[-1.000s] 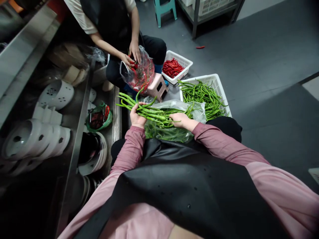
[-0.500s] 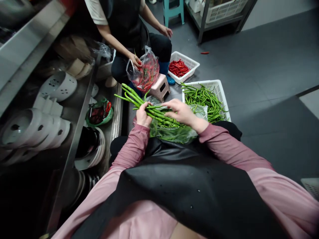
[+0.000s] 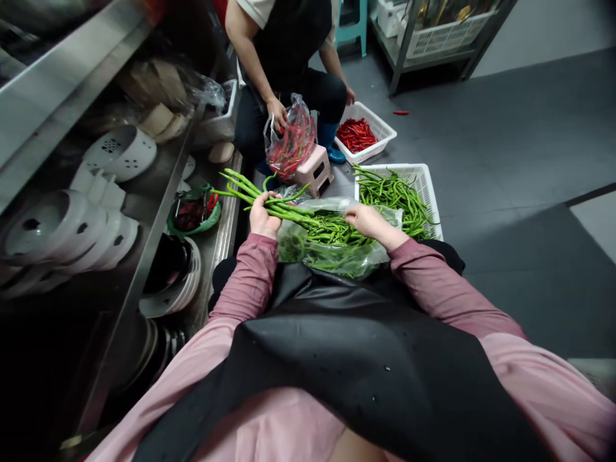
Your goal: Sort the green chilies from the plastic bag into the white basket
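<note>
We are seeing smooth, glossy peppers (image 3: 291, 212), a crinkled, shiny plastic bag (image 3: 332, 262), a plastic basket (image 3: 422, 181), a leathery-looking, glossy apron (image 3: 356, 346), a matt cloth sleeve (image 3: 250, 276) and a smooth metal shelf (image 3: 72, 77).

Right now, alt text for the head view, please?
The left grip holds green peppers partly over an open plastic bag of more; the right grip is at the bag. Opposite, a co-worker's hand is at a bag of red peppers.
</note>
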Demonstrator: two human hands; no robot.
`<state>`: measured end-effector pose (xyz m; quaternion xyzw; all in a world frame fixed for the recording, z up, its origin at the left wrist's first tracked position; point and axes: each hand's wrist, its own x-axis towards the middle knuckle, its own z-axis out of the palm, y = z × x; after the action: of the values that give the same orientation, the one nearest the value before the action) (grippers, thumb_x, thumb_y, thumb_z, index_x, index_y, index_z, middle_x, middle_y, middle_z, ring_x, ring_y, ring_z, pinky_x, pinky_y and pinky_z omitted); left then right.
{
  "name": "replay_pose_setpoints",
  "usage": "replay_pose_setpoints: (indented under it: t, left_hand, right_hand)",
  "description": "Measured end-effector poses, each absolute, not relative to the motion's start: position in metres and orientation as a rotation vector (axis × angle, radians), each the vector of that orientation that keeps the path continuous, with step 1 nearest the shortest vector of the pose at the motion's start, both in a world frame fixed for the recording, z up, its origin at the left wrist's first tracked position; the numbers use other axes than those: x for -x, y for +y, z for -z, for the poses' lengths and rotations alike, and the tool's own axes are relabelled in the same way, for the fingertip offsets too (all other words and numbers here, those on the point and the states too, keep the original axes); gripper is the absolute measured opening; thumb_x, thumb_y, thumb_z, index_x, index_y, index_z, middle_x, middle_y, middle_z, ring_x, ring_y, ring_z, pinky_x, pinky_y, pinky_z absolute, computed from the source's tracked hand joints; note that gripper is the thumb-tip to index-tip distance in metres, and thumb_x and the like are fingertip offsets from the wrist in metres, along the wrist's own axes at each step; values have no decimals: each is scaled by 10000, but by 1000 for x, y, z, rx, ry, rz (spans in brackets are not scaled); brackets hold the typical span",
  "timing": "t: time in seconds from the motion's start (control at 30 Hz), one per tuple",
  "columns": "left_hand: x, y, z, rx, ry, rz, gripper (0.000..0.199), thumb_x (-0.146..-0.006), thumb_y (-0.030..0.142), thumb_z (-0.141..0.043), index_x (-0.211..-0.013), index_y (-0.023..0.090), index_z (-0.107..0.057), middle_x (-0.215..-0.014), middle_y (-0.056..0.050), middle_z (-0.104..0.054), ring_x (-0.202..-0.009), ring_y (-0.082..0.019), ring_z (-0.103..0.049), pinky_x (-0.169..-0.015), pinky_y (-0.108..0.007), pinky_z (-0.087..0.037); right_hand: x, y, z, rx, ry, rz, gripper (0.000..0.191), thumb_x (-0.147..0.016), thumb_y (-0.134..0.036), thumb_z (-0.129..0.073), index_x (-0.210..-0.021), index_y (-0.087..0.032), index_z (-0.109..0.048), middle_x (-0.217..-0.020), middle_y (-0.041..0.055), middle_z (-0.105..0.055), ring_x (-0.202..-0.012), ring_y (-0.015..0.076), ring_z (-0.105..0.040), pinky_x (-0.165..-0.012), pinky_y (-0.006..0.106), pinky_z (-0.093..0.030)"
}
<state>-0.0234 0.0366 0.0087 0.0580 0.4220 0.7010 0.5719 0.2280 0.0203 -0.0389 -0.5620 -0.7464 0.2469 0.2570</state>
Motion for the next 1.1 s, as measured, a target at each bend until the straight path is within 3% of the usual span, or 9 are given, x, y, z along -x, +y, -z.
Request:
replay_pose_setpoints:
  t: [0.13, 0.23, 0.33, 0.57, 0.67, 0.73, 0.83, 0.9, 1.1]
  left_hand:
    - [22, 33, -12, -94, 986, -1589, 227, -831, 110, -452, -612, 152, -492, -549, 17, -534, -544, -79, -547, -625, -208, -505]
    - [16, 32, -12, -100, 999, -1540, 213, -831, 129, -465, -621, 152, -495, -549, 17, -530, -536, -83, -547, -643, -225, -506]
    - [11, 34, -9, -131, 1011, -1543, 168, -799, 130, -516, -635, 159, -489, -559, 27, -534, -531, -83, -548, -673, -244, -507]
    - [3, 34, 0, -1, 1062, -1437, 191, -818, 113, -466, -634, 162, -485, -556, 20, -533, -526, -91, -546, -688, -251, -498]
    - [1, 34, 1, -3, 1094, -1479, 206, -813, 98, -464, -618, 154, -495, -536, 18, -525, -513, -90, -532, -651, -239, -491]
    - [-1, 36, 0, -50, 1123, -1546, 208, -795, 74, -475, -602, 149, -499, -517, 19, -520, -500, -87, -523, -616, -225, -480]
    - [-8, 36, -1, -134, 1150, -1601, 196, -759, 58, -497, -582, 141, -508, -512, 19, -527, -488, -80, -521, -584, -211, -464]
    - [-14, 34, 1, -203, 1164, -1618, 167, -730, 67, -522, -578, 137, -522, -519, 19, -538, -482, -79, -522, -577, -214, -460]
    - [-24, 24, 12, -371, 1170, -1646, 88, -646, 126, -615, -572, 124, -566, -526, 17, -554, -511, -97, -550, -586, -230, -466]
  right_hand:
    - [-216, 8, 40, 1422, -2083, -695, 296, -815, -253, -574, -1077, -129, -634, -1064, 136, -638, -981, 220, -579, -887, 335, -419]
    - [-204, -6, 23, 1228, -2115, -975, 286, -885, -326, -449, -936, -161, -677, -901, 63, -682, -808, 161, -601, -769, 278, -442]
    - [-197, -16, 13, 1164, -2169, -1171, 287, -850, -353, -489, -751, -148, -664, -664, 13, -635, -621, 115, -535, -643, 233, -405]
    - [-201, -21, 36, 973, -1783, -1265, 304, -845, -416, -469, -804, -151, -613, -698, 17, -604, -596, 113, -508, -602, 240, -417]
    - [-210, -11, 37, 1270, -1559, -1082, 386, -910, -428, -323, -842, -155, -588, -633, 3, -555, -534, 111, -469, -536, 231, -385]
    - [-211, -8, 30, 1349, -1652, -880, 422, -936, -416, -265, -858, -158, -590, -689, 25, -580, -596, 127, -507, -565, 237, -389]
    - [-200, -13, 16, 1226, -2158, -589, 375, -909, -472, -397, -933, -166, -613, -906, 75, -628, -779, 168, -568, -640, 252, -389]
    - [-187, -19, 11, 1179, -2449, -421, 381, -890, -494, -451, -967, -159, -616, -961, 100, -623, -798, 186, -575, -624, 258, -365]
    - [-178, -19, 25, 1095, -2639, -154, 418, -956, -436, -328, -898, -139, -617, -838, 96, -611, -753, 177, -558, -576, 271, -301]
